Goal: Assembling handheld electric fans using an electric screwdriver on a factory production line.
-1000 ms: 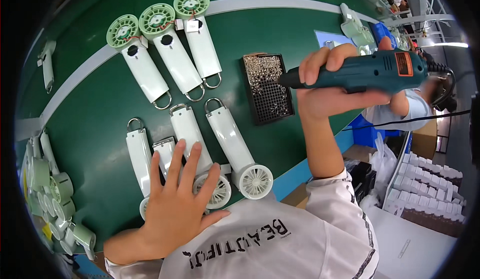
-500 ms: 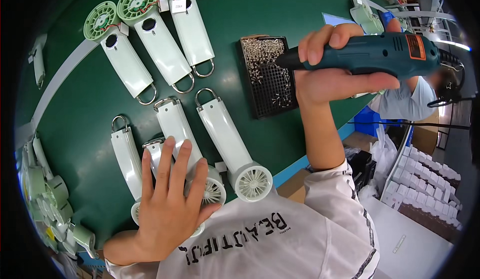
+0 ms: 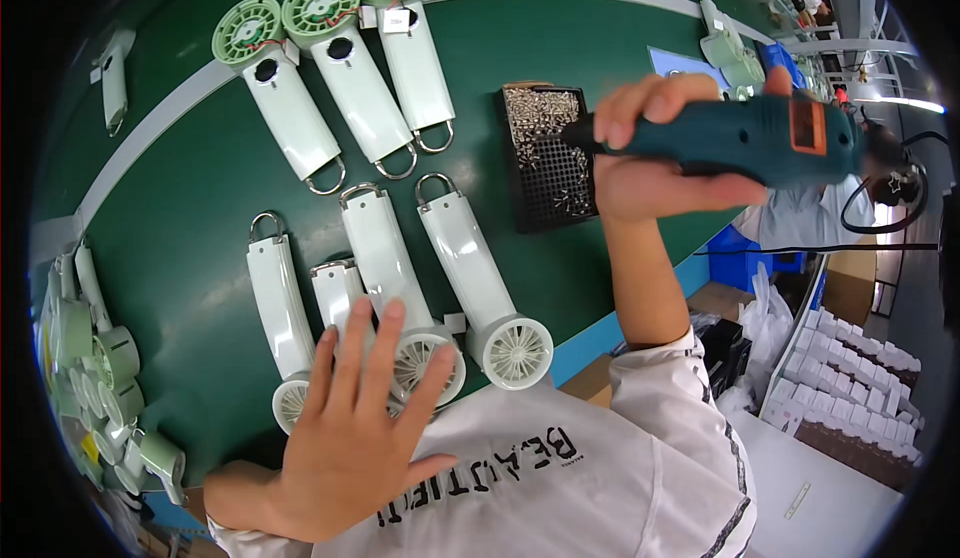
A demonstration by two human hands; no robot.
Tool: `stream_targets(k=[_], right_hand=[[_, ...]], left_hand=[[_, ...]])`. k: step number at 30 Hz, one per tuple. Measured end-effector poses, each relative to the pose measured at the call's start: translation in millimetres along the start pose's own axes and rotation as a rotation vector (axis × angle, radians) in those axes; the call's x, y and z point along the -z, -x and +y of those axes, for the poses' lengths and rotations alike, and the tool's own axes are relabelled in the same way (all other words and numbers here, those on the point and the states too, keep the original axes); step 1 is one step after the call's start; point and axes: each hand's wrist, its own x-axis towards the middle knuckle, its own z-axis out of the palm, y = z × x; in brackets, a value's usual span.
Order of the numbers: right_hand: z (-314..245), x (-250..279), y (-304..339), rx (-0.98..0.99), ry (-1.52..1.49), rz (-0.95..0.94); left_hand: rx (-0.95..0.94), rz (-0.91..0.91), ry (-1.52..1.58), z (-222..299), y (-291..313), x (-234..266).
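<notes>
My left hand [image 3: 350, 448] is open, its fingers spread over the lower ends of white handheld fans near my body. Beneath and beside it lie a middle fan [image 3: 385, 253], a partly hidden shorter one [image 3: 340, 293] and a left one [image 3: 275, 298]. Another fan [image 3: 465, 258] lies to the right with its round grille facing up. My right hand [image 3: 640, 188] is closed around a dark green electric screwdriver [image 3: 725, 143], held level with its black nose pointing left. That nose overlaps the right edge of a black tray [image 3: 550, 223] of small silver screws [image 3: 540, 113] in the view.
Three fans [image 3: 290, 123] with opened green heads and red wires lie across the green table [image 3: 200, 178]. More fan parts [image 3: 115, 398] are piled at the left edge. At the right are a blue bin [image 3: 735, 258], rows of white boxes [image 3: 850, 378] and another person [image 3: 800, 208].
My left hand has drawn back toward my body, baring more of the shorter fan. The screwdriver has shifted slightly and stays beside the tray. The whole view has moved a little.
</notes>
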Motion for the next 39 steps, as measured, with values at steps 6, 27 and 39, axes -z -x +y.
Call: stream_targets(k=[6, 27, 39], right_hand=[[-48.6, -22.4, -23.1, -0.024, -0.250, -0.048], [-10.4, -136.5, 31.5, -0.340, -0.588, -0.457], [-12.3, -142.3, 49.1, -0.376, -0.628, -0.549]], left_hand=[[-0.003, -0.040, -0.104, 0.4, 8.0, -10.9], [-0.017, 0.322, -0.218, -2.3, 9.1, -49.0], [-0.046, 0.304, -0.233, -4.8, 12.9, -45.9]])
